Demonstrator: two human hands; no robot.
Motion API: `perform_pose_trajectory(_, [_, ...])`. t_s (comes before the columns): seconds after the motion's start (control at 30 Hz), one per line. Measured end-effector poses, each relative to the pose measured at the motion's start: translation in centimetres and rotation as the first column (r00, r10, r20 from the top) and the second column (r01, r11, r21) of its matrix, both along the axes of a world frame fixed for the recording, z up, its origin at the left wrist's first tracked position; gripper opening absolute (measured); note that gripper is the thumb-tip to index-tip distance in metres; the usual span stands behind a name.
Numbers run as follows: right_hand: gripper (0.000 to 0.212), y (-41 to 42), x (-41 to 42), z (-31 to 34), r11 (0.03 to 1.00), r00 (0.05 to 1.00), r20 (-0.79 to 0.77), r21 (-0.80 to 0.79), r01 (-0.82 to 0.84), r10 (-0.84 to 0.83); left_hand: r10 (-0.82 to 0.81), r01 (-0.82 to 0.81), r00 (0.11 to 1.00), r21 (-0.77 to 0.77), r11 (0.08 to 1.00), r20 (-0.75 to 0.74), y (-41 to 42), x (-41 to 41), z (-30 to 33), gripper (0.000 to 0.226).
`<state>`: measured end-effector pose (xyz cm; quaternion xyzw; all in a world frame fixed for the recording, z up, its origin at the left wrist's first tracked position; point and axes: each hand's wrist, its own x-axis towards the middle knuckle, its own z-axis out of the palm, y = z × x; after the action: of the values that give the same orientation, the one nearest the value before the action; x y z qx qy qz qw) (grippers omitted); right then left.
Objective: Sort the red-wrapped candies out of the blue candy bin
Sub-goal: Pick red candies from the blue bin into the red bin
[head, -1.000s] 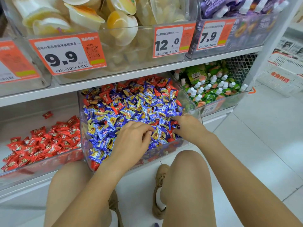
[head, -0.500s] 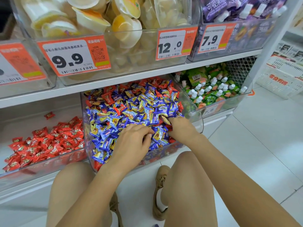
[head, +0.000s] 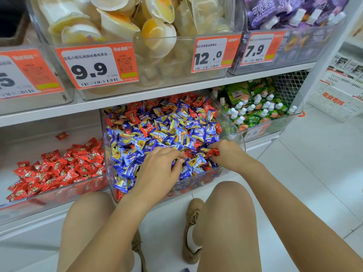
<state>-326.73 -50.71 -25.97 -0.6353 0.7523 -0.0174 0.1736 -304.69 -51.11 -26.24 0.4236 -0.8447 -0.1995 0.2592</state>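
A clear bin of red candies point(head: 59, 169) sits leftmost. Beside it, in the blue candy bin point(head: 231, 122), the left hand point(head: 159, 171) rests curled on wrappers; the right hand point(head: 229, 154) pinches a red-wrapped candy point(head: 213, 153).

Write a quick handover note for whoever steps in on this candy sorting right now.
Right hand: pinches one red candy at the near right of the blue candy bin.
Left hand: fingers curled down into the blue candies; whether it holds anything is hidden.
Done: a pile of red candies sits in the left bin.
Left: many red ones remain, mostly at the blue bin's back.
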Motion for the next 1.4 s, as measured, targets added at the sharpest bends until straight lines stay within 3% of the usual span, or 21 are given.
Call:
perform_pose_trajectory(0.17, [0.023, -0.4, 0.5, 0.0, 0.992, 0.999, -0.023, 0.114, -0.045, 0.048, 0.001, -0.001, 1.0, 0.013, 1.0, 0.018, 0.1, 0.1, 0.0, 0.019])
perform_pose_trajectory(0.27, [0.007, -0.5, 0.8, -0.2, 0.996, 0.997, -0.044, 0.061, -0.062, 0.064, 0.002, -0.002, 1.0, 0.011, 1.0, 0.013, 0.3, -0.1, 0.1, 0.019])
perform_pose_trajectory(0.3, [0.013, -0.4, 0.7, -0.3, 0.998, 0.999, -0.017, 0.037, -0.047, 0.048, -0.003, 0.003, 1.0, 0.008, 1.0, 0.012, 0.4, -0.2, 0.1, 0.018])
perform_pose_trajectory(0.37, [0.025, -0.1, 0.4, -0.1, 1.0, 0.997, 0.078, -0.016, -0.001, 0.002, -0.009, 0.009, 1.0, 0.005, 1.0, 0.006, 0.5, -0.1, 0.2, 0.018])
perform_pose_trajectory(0.53, [0.027, 0.6, -0.3, 1.5, 0.968, 0.929, 0.361, -0.195, 0.158, -0.079, 0.0, 0.001, 1.0, 0.034, 0.999, -0.005, -0.1, 0.4, 0.5, 0.018])
perform_pose_trajectory(0.67, [0.027, 0.6, -0.6, 1.9, 0.936, 0.818, 0.565, -0.215, 0.278, -0.114, -0.001, 0.001, 1.0, 0.003, 1.0, 0.008, -0.2, 0.1, 0.5, 0.019])
perform_pose_trajectory(0.77, [0.023, 0.4, -0.7, 1.6, 0.909, 0.764, 0.623, -0.204, 0.364, -0.166, -0.093, 0.104, 0.987, -0.081, 0.991, 0.128, -0.4, -1.4, 0.5, 0.027])
perform_pose_trajectory(0.87, [0.008, 0.3, -0.5, 1.5, 0.871, 0.779, 0.594, -0.254, 0.421, -0.203, -0.242, 0.297, 0.907, -0.117, 0.948, 0.346, -1.2, -3.8, 0.3, 0.043])
perform_pose_trajectory(0.93, [0.001, 0.4, -0.3, 1.5, 0.87, 0.829, 0.522, -0.295, 0.395, -0.199, -0.226, 0.343, 0.826, -0.142, 0.928, 0.516, -2.1, -4.8, 0.2, 0.046])
perform_pose_trajectory(1.07, [0.017, 0.9, 0.2, 1.6, 0.897, 0.839, 0.51, -0.259, 0.359, -0.188, -0.175, 0.304, 0.739, -0.091, 0.948, 0.651, -4.5, -5.3, 0.8, 0.05])
perform_pose_trajectory(1.2, [0.048, 0.6, 0.2, 1.6, 0.857, 0.783, 0.577, -0.259, 0.445, -0.232, -0.213, 0.319, 0.764, -0.07, 0.945, 0.61, -4.9, -4.7, 1.0, 0.044])
perform_pose_trajectory(1.3, [0.044, 0.0, 0.0, 1.5, 0.863, 0.804, 0.538, -0.249, 0.439, -0.254, -0.165, 0.255, 0.833, -0.101, 0.962, 0.528, -4.9, -4.2, 1.4, 0.037])
perform_pose_trajectory(1.4, [0.034, -0.5, 0.4, 0.9, 0.902, 0.884, 0.391, -0.234, 0.364, -0.255, -0.127, 0.237, 0.849, -0.154, 0.959, 0.513, -5.7, -5.1, 1.9, 0.022])
